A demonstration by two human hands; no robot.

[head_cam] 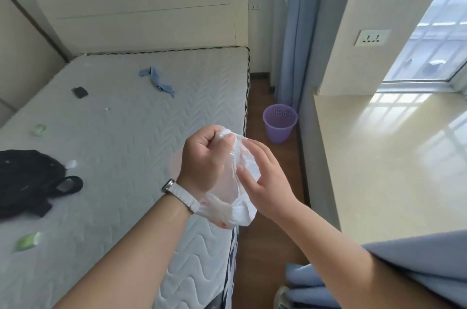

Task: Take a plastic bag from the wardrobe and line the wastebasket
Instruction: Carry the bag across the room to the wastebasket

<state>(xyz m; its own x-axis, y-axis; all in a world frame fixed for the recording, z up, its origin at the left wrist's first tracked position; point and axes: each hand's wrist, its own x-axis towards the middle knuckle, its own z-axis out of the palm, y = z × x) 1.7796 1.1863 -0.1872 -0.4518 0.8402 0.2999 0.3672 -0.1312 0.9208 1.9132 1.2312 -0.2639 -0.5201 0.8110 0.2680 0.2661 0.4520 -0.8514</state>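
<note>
A crumpled, thin white plastic bag (235,197) hangs between both hands above the bed's right edge. My left hand (202,157), with a white watch on its wrist, is closed in a fist around the bag's top. My right hand (265,177) presses its fingers against the bag's right side, pinching the film. A purple perforated wastebasket (279,123) stands upright on the wooden floor beyond the hands, in the narrow aisle between the bed and the window ledge. No bag is visible inside it. The wardrobe is out of view.
A bare quilted mattress (126,119) fills the left, carrying a black backpack (27,180), a blue cloth (158,80), a small black item and green packets. A beige window ledge (391,152) runs along the right. Blue curtains (290,43) hang behind the wastebasket.
</note>
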